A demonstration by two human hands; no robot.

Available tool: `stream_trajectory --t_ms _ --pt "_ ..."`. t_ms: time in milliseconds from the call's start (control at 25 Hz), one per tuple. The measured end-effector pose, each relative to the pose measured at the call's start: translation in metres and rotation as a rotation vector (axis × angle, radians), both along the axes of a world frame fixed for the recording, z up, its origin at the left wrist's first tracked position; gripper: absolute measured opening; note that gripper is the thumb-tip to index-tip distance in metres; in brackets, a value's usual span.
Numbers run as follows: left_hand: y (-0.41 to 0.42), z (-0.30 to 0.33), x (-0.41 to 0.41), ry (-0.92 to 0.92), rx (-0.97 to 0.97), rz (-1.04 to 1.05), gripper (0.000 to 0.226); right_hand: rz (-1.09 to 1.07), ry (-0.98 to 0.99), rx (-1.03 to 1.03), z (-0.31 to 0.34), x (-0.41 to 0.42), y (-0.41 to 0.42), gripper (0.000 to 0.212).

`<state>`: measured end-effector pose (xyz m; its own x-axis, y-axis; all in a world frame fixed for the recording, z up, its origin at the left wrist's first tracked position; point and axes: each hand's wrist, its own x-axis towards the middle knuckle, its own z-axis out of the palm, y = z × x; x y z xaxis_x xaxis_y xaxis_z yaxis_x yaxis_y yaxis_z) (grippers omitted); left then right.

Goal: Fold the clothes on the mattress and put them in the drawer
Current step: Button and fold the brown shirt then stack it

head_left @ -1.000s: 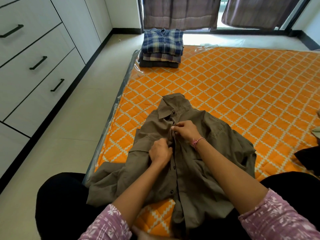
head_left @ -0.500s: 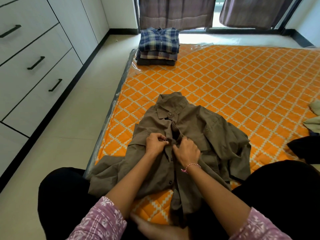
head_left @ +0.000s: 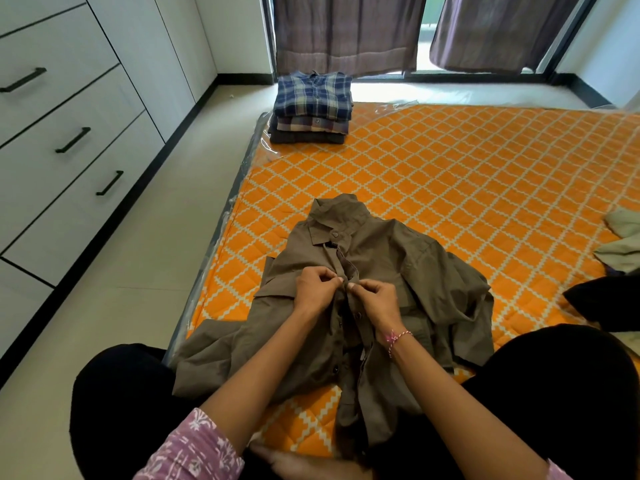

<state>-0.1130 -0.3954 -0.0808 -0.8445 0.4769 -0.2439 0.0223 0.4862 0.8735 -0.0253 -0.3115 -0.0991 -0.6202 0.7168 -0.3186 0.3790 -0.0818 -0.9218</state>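
Fingers of my left hand (head_left: 317,289) and right hand (head_left: 375,299) are pinching the olive shirt (head_left: 398,271) placket (front up). It is lying on the orange mattress (head_left: 467,188).

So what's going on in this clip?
A person sits at the edge of an orange mattress with an olive shirt spread in front of them. The left hand and right hand pinch the shirt's front placket, apparently buttoning it. Three folded shirts sit stacked at the far corner; the drawers are closed. More unfolded clothes lie to the right.
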Motion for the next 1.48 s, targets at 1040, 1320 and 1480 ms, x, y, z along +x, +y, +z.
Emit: stream_trajectory --t_ms 1040,1320,1480 --pt "0.003 -0.012 0.004 -0.062 0.056 0.036 0.011 -0.012 -0.118 0.306 0.022 -0.01 -0.011 0.009" --pt "0.004 -0.001 0.001 -0.166 0.083 0.077 0.039 -0.022 -0.21 0.407 0.026 -0.022 -0.014 0.019" --pt "0.002 0.009 -0.002 -0.135 0.077 -0.011 0.03 0.007 -0.232 0.403 0.032 -0.027 -0.011 0.022"
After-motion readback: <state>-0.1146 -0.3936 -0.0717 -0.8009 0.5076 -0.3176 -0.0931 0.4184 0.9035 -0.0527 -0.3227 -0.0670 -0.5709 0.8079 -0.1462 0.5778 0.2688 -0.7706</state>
